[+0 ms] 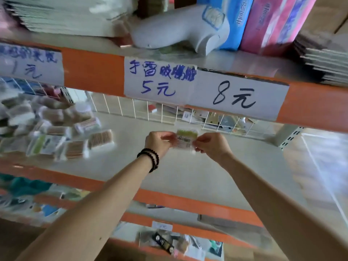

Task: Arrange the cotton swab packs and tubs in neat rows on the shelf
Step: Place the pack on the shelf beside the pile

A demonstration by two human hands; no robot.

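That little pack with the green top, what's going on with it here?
A person holds the small clear cotton swab pack with a green top between both hands, the left hand and right hand each pinching one end, above the pale shelf board. A loose, untidy heap of cotton swab packs lies at the left of the shelf, not yet in rows.

Along the orange beam [94, 70] across the upper frame hang handwritten price signs [205, 89]. Above it, at upper right, blue [235, 19] and pink tissue packs [273, 23] stand beside a white plastic tool [178, 32]. A white wire grid [150, 112] sits mid-frame behind.
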